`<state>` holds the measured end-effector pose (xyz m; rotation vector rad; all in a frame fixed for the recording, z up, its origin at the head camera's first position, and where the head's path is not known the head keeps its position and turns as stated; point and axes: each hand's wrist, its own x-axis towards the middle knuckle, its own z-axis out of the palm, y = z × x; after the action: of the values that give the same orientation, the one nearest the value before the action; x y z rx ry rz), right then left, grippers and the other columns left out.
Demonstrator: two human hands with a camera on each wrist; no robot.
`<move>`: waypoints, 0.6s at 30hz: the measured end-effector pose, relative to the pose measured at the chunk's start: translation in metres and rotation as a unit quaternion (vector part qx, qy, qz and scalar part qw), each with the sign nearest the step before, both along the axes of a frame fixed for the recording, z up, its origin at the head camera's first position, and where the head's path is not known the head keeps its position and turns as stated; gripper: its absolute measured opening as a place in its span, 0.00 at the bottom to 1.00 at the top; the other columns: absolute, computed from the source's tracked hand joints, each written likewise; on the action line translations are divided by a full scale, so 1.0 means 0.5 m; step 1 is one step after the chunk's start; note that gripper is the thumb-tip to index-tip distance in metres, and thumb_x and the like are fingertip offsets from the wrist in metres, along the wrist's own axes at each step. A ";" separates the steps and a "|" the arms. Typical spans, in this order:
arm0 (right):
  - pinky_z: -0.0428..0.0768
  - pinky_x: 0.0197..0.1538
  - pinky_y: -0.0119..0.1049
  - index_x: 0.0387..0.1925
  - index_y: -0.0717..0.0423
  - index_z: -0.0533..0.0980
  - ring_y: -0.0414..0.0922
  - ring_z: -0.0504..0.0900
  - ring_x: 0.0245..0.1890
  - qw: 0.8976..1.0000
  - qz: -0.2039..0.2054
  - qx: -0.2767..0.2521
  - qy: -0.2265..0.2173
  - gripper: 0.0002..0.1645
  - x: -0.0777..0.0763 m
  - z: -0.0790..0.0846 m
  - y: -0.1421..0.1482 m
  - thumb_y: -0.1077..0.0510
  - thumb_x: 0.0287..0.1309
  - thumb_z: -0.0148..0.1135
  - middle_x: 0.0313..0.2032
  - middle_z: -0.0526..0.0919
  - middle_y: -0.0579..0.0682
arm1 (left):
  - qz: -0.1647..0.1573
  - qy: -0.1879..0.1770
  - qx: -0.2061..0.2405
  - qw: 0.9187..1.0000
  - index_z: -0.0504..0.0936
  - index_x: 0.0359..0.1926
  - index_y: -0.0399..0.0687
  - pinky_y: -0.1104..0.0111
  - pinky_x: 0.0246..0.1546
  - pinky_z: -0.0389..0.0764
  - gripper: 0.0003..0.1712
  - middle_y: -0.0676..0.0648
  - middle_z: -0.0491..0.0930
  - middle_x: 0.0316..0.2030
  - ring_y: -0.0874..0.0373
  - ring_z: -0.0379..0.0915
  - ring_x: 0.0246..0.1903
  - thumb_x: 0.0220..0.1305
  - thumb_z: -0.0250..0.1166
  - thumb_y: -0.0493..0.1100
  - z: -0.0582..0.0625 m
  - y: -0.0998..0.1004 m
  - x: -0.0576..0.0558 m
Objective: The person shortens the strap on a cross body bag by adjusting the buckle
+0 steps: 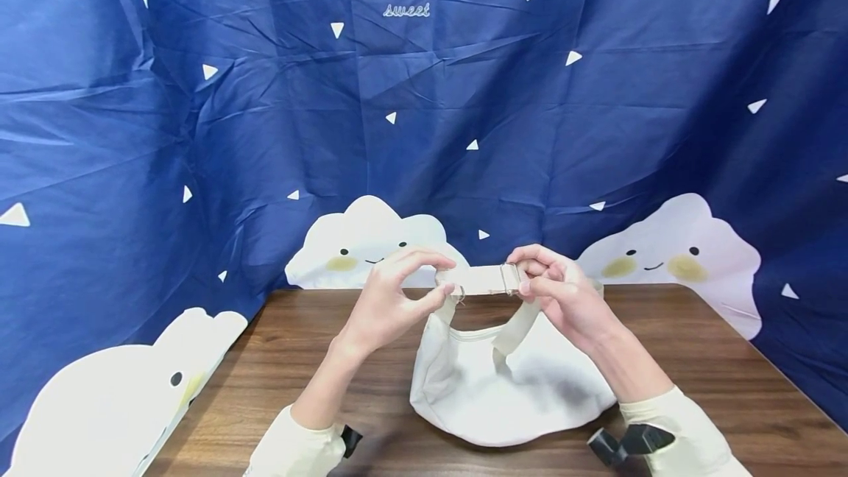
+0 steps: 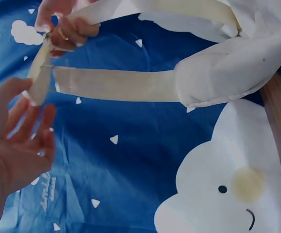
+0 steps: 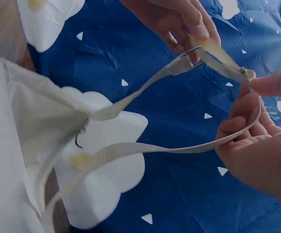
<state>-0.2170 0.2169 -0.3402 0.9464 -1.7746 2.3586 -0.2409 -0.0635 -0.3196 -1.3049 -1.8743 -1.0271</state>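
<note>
A white shoulder bag (image 1: 510, 396) rests on the wooden table, its cream strap (image 1: 482, 280) raised above it between both hands. My left hand (image 1: 391, 300) pinches the strap's left end between thumb and fingers, beside a metal ring (image 3: 193, 50). At the other end my right hand (image 1: 563, 293) pinches the strap by the metal slider buckle (image 1: 509, 278). In the right wrist view the strap loops past the right fingers (image 3: 244, 109) and back down to the bag. The left wrist view shows the left thumb and fingers on the folded strap end.
The brown wooden table (image 1: 278, 366) lies under the bag. Behind it hangs a blue curtain (image 1: 424, 109) with white triangles, smiling clouds and lettering. A white cloud print (image 1: 112, 403) stands along the table's left edge. Dark wrist mounts (image 1: 629, 444) sit on the sleeves.
</note>
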 end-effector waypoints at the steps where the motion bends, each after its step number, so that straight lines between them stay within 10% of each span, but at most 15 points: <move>1: 0.72 0.39 0.29 0.52 0.64 0.76 0.41 0.75 0.35 1.000 -0.007 0.012 0.002 0.20 0.001 0.000 0.002 0.77 0.59 0.53 0.38 0.80 0.51 | 0.010 -0.001 -0.019 1.000 0.85 0.50 0.48 0.66 0.52 0.74 0.16 0.56 0.81 0.41 0.62 0.76 0.45 0.61 0.72 0.37 -0.002 -0.001 0.000; 8: 0.80 0.42 0.33 0.56 0.67 0.76 0.45 0.84 0.38 0.986 -0.056 0.151 0.051 0.20 0.008 0.012 0.010 0.71 0.63 0.66 0.41 0.85 0.56 | 0.067 -0.014 -0.133 0.989 0.84 0.57 0.54 0.68 0.38 0.69 0.24 0.56 0.72 0.39 0.64 0.65 0.33 0.58 0.65 0.37 -0.010 -0.009 0.005; 18: 0.79 0.35 0.34 0.53 0.62 0.80 0.48 0.85 0.32 0.962 -0.106 0.235 0.093 0.18 0.021 0.030 0.033 0.67 0.61 0.70 0.35 0.86 0.60 | 0.034 -0.024 -0.124 0.991 0.86 0.54 0.53 0.68 0.44 0.70 0.18 0.58 0.72 0.38 0.61 0.69 0.39 0.64 0.66 0.39 0.005 -0.034 0.006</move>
<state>-0.2063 0.2334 -0.3253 0.9212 -2.2684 1.6939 -0.2378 -0.0807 -0.3171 -1.3530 -2.1221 -0.8160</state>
